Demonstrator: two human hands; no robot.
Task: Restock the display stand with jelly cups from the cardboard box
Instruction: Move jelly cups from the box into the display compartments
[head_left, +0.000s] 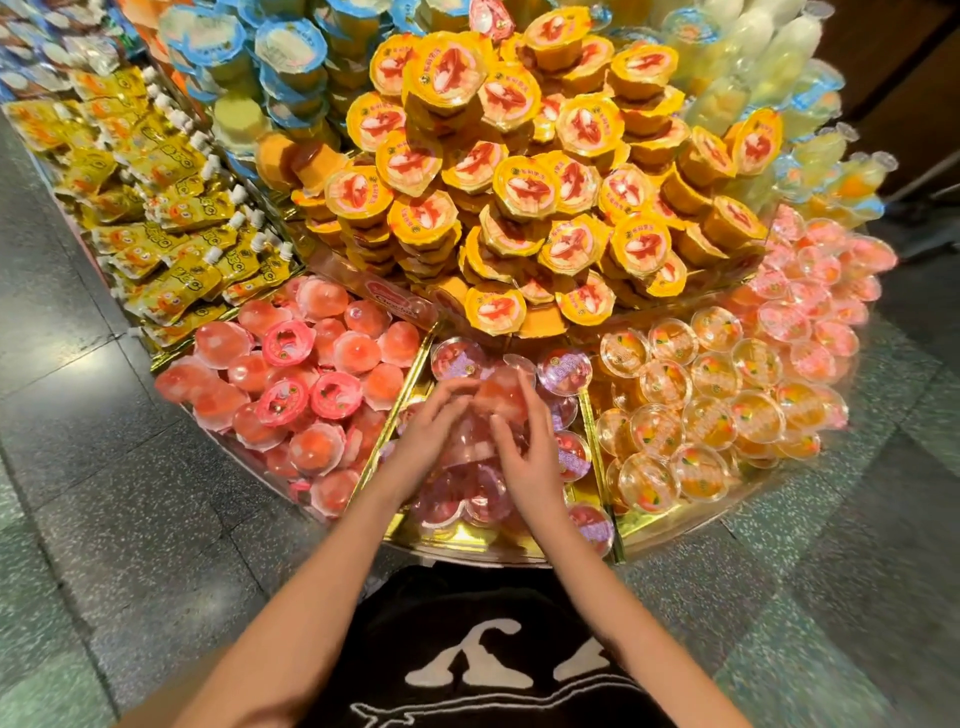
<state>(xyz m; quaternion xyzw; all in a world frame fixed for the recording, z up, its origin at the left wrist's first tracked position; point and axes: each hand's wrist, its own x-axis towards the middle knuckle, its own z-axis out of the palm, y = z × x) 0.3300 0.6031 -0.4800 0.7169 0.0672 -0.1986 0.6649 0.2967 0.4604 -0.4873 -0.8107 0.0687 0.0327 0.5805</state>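
Observation:
The display stand's middle compartment (519, 545) has a gold floor and holds clear pink jelly cups with purple-pink lids (563, 371). Both my hands are over this compartment. My left hand (428, 431) lies on the cups with its fingers bent, touching a blurred pink jelly cup (493, 397). My right hand (527, 457) curls its fingers and thumb round that same cup from the right. Cups under my hands are partly hidden. The cardboard box is not in view.
Red-pink shell-shaped cups (291, 395) fill the left compartment and orange cups (711, 410) the right one. Above them is a tall heap of yellow-lidded cups (524, 182). Yellow pouches (171, 208) lie far left. Dark speckled floor (104, 519) surrounds the stand.

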